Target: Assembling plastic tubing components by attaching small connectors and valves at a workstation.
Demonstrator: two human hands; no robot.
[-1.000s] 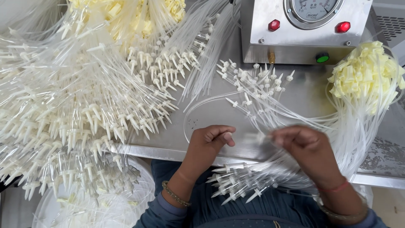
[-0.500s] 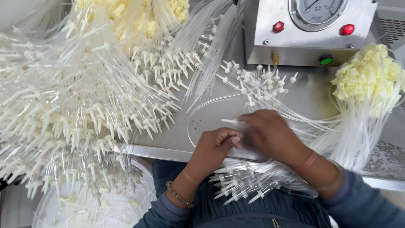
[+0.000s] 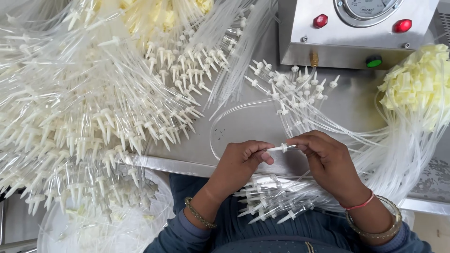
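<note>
At a steel workbench (image 3: 253, 124) strewn with clear tubing, a single white spike connector (image 3: 282, 148) is held between two hands just above the near edge. Far left, a heap of finished tube sets (image 3: 93, 117), each tipped with a white spike, is spread over the bench and spills towards a clear bag (image 3: 93, 225) below; these are far too many and too tangled to be counted. Next, the left hand (image 3: 241, 161) is closed on the connector's near end, fingertips pinched, a bead bracelet at its wrist. One loop of clear tube (image 3: 220, 122) is seen curving over the bare metal behind it. The right hand (image 3: 328, 161) is pinched shut on the other end, where the tube joins; two bangles and a red thread are worn at that wrist. A second bundle of spiked ends (image 3: 272, 201) lies in the lap below, roughly a dozen or more. Behind, one metal test box (image 3: 356, 42) carries one gauge, two red buttons and one green. One cluster of pale yellow caps (image 3: 417, 84) sits far right. The step is judged to be seating or checking the spike on its tube; a firm, straight push along the axis is called for next.
</note>
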